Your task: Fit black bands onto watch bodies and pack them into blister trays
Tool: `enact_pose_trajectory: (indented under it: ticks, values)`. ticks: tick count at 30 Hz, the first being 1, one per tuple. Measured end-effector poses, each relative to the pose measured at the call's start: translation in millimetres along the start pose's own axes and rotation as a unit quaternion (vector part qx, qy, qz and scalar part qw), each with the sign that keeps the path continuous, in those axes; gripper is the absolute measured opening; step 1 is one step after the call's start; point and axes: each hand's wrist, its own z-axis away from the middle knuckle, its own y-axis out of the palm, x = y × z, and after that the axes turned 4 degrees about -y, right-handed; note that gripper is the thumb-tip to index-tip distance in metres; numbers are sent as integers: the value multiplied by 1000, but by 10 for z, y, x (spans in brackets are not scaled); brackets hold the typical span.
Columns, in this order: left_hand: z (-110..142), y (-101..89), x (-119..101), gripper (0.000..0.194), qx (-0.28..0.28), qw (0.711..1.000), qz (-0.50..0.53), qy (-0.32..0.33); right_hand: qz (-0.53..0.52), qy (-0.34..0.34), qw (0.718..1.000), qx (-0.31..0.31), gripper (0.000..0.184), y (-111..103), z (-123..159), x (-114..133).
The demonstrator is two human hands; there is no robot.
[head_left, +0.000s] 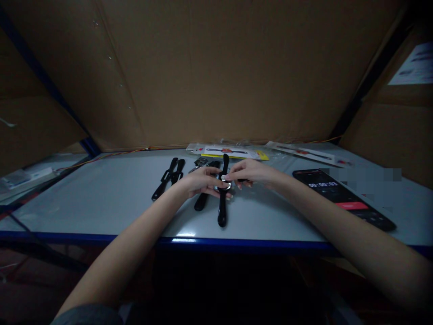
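A black spokeshave (222, 212) stands lengthwise before me, its handles pointing away from and toward me. My left hand (201, 180) is closed around its middle from the left, thumb on top and fingers underneath. From the right, my right hand (249, 171) pinches a small shiny metal plate (228, 185) at the middle of the tool. Fingers partly hide how the plate sits there. Under and beside my left hand lies another black spokeshave (200, 204), partly covered. Small metal parts (200, 161) lie just behind that hand.
Two black spokeshave bodies (164, 180) lie side by side at the left. Printed packages in clear plastic (230, 151) lie along the cardboard back wall (216, 81). A phone (338, 198) showing a timer rests at the right, near my forearm. The table has a blue front edge (237, 244).
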Motion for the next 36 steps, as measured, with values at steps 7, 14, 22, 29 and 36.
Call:
enact_pose_trajectory:
  ticks: [7,14,22,29,36]
  values:
    - [-5,11,-7,60,-49,999,-4,11,34,-13,999,-32,27,-4,-8,21]
    - [-16,14,8,46,-43,999,0,20,38,-79,993,-75,27,59,-67,-72]
    - [-34,-8,14,38,-33,999,29,10,-97,-64,977,-177,15,-16,-87,-19]
    - [-14,22,10,50,-58,998,13,21,-58,-174,970,-161,14,22,-8,29]
    - [-14,42,15,46,-64,998,-8,26,95,-184,960,-188,20,125,-29,-1]
